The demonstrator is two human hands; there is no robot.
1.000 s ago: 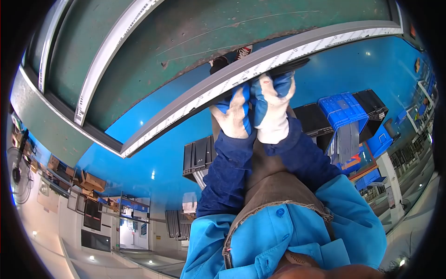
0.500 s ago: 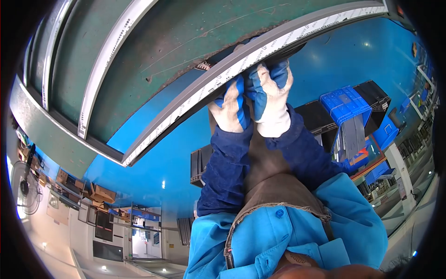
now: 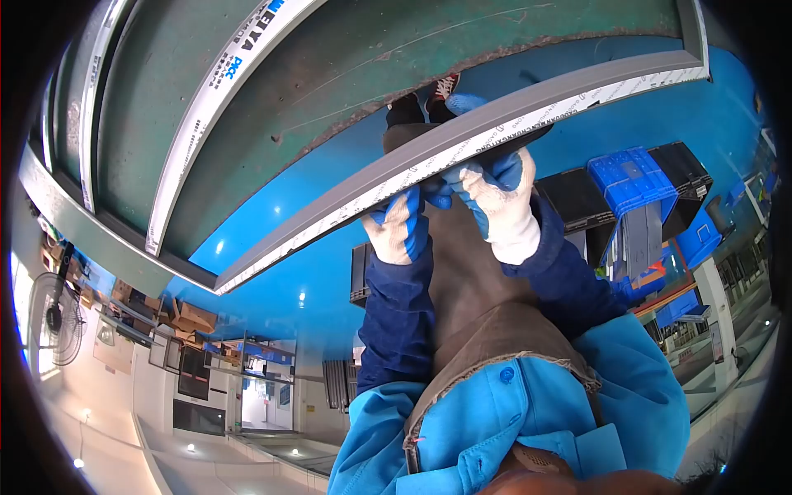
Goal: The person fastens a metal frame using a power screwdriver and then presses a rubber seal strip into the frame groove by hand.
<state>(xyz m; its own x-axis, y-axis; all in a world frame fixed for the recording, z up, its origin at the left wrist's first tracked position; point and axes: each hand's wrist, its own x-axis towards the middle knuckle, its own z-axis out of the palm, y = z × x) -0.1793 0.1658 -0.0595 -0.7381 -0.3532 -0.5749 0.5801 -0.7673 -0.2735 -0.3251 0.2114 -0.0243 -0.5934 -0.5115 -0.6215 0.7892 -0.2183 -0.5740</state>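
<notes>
A large grey frame (image 3: 577, 80), its side covered in printed white film, lies partly on a green-topped table (image 3: 346, 74), with its near bar out past the table edge. My left hand (image 3: 396, 227), in a white and blue work glove, has its fingers curled against the underside of that bar. Farther right, my right hand (image 3: 502, 206), gloved alike, is closed around the same bar. A blue glove fingertip shows beyond the bar; other fingertips are hidden behind it.
More film-covered bars (image 3: 194, 136) cross the table at left. Black crates (image 3: 569, 200) and a blue crate (image 3: 634, 180) stand on the blue floor at right. A fan (image 3: 58, 309) and cardboard boxes (image 3: 194, 318) are at far left.
The frame's near bar has come closer to my body, and both hands have moved back with it. The frame's right corner and a shoe beyond the bar show more fully.
</notes>
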